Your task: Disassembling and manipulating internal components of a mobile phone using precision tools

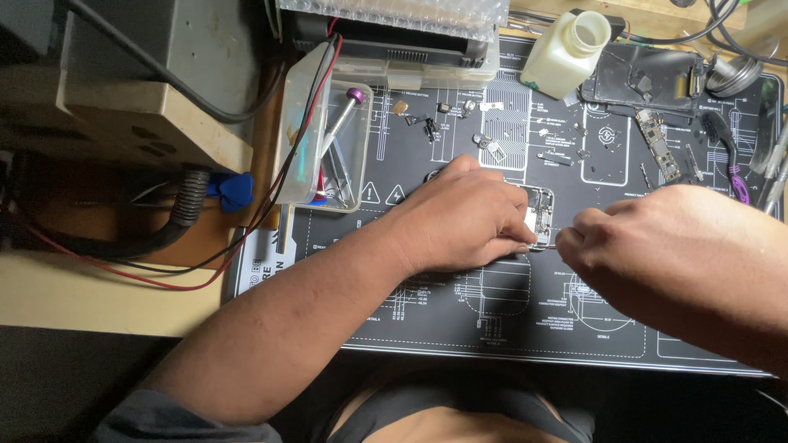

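An opened phone body [542, 212] lies on the black repair mat [460, 312], mostly covered by my left hand [464, 217], which presses down on it and holds it in place. My right hand [648, 242] comes in from the right, fingers pinched on a thin metal tool [548, 246] whose tip reaches the phone's lower edge. Only a small part of the tool shows between the two hands. Small screws and metal parts [492, 123] lie scattered on the mat behind the hands.
A clear plastic box [328, 156] with screwdrivers stands at the left. A white plastic bottle [568, 51], a dark phone panel [640, 78], a circuit board [659, 143] and tweezers [771, 164] lie at the back right. Red and black cables [164, 275] cross the wooden bench.
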